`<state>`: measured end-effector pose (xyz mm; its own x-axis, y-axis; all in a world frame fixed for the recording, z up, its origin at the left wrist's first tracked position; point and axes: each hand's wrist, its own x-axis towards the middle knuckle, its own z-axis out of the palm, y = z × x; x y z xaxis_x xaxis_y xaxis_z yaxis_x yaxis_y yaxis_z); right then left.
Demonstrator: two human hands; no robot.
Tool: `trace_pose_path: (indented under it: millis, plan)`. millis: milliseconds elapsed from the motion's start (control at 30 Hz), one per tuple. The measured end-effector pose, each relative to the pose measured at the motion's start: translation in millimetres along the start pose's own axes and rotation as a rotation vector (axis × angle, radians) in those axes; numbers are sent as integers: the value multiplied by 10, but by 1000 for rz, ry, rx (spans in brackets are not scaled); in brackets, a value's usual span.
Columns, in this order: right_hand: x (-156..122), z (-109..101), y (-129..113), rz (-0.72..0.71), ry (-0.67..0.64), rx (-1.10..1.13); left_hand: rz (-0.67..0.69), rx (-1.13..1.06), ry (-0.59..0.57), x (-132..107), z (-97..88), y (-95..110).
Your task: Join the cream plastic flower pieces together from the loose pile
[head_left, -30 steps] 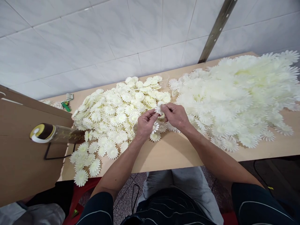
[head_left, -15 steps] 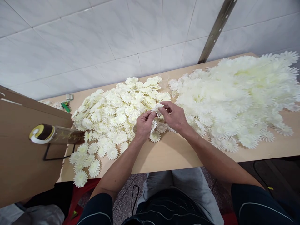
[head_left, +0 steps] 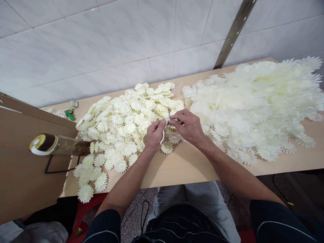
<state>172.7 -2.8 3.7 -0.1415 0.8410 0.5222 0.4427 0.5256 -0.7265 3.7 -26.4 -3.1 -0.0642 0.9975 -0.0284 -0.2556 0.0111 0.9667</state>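
My left hand [head_left: 155,135] is closed in a pinch, with thumb and forefinger gripping a small white artificial flower [head_left: 167,120]. My right hand [head_left: 187,126] meets it from the right, its fingertips pinched at the same flower. Most of that flower is hidden by the fingers. Behind and left of my left hand spreads a pile of cream flower heads [head_left: 121,118]. Under the two hands a few single flower heads [head_left: 167,147] lie on the wooden table [head_left: 187,168]. A larger heap of whiter, loose petal layers [head_left: 248,104] lies beyond my right hand.
At the left, a bottle with a dark and yellow cap [head_left: 45,144] lies sideways in view beside a brown board [head_left: 32,168]. A green tool [head_left: 70,114] sits near the tiled wall [head_left: 101,44]. A metal strip [head_left: 234,33] runs up the wall.
The flower between my hands showed its petals before; now the fingers cover most of it. My right fingertips have drawn in closer to my left thumb and forefinger.
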Motion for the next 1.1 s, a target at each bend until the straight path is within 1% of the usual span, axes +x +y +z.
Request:
trace_pose_path:
  millis: [100,267,467,600,733,900,1000,1100]
  plan:
    - [14,-13,-44,109,6,19,-29,-33,-60,11,-16,18]
    - [33,-49,-117,200,13,92,-30,-98,-32,55,-24,-15]
    - [40,-57,-143,203,-30,87,43,-3,32,74,-22,-60]
    - [35,-44,-143,225,-36,105,87,25,14,60,-15,-55]
    - [22,-38,-143,285,-54,149,81,35,-2,44,-7,-16]
    - [22,-23,-140,340,-9,143,83,24,-22,35,15,0]
    - [25,-12,-151,365,2,143,108,47,-4,34,26,-39]
    - [31,-17,-176,391,-16,153,143,79,32,38,22,-76]
